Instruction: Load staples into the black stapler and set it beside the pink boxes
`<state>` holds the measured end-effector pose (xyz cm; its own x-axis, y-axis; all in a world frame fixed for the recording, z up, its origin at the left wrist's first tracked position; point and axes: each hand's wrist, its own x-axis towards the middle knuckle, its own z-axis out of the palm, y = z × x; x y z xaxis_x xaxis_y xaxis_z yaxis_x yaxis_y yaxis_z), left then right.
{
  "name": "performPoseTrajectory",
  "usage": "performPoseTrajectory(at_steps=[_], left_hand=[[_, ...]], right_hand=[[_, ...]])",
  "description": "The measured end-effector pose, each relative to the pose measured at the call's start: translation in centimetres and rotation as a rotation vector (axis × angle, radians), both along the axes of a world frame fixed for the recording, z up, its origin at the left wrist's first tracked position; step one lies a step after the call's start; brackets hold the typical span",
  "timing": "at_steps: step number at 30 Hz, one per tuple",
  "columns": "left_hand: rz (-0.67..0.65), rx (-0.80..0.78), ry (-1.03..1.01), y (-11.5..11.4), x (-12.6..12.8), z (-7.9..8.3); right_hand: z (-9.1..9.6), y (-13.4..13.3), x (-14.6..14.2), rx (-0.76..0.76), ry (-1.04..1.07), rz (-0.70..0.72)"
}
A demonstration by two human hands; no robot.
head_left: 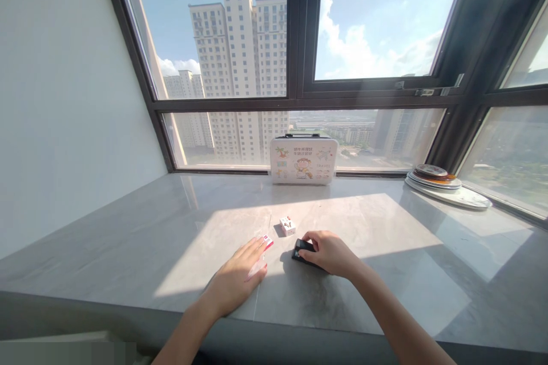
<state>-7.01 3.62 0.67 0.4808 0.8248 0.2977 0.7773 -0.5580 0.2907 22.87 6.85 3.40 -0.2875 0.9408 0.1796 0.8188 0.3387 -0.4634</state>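
My right hand [327, 252] grips a black stapler [302, 251] on the grey stone sill, its thumb and fingers closed around the body. To the left, my left hand [237, 274] lies with fingers stretched out over a flat red-and-white item [268, 241]. Its end shows beyond the fingertips and a pale part shows beside the thumb; the rest is hidden, so I cannot tell its kind. Between and just beyond the hands stands a small white box [287, 226] with a dark and red print on it.
A white case [303, 161] with cartoon prints and a black handle stands upright against the window. Several stacked round plates or lids [445, 182] lie in the right corner. The front edge of the sill [128, 305] runs below my wrists, and a white wall [64, 97] rises on the left.
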Motion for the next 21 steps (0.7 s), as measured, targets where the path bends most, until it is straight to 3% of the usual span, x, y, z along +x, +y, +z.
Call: performPoseTrajectory(at_steps=[3,9,13,17,21], left_hand=[[0.057,0.079,-0.024,0.2,2.5,-0.9],[0.298,0.208,-0.034,2.1,7.5,-3.2],[0.352,0.224,-0.049,2.4,9.0,-3.0],[0.280,0.310,-0.074,0.9,9.5,-1.0],[-0.007,0.227,-0.058,-0.6,9.8,0.9]], right_hand=[[0.0,-0.2,0.2,0.003,0.005,-0.024],[-0.3,-0.9,0.8,0.006,0.037,-0.134],[-0.1,-1.5,1.7,-0.012,0.101,-0.140],[0.2,-1.7,2.7,-0.043,0.147,-0.092],[0.2,-1.7,3.0,-0.039,0.124,-0.040]])
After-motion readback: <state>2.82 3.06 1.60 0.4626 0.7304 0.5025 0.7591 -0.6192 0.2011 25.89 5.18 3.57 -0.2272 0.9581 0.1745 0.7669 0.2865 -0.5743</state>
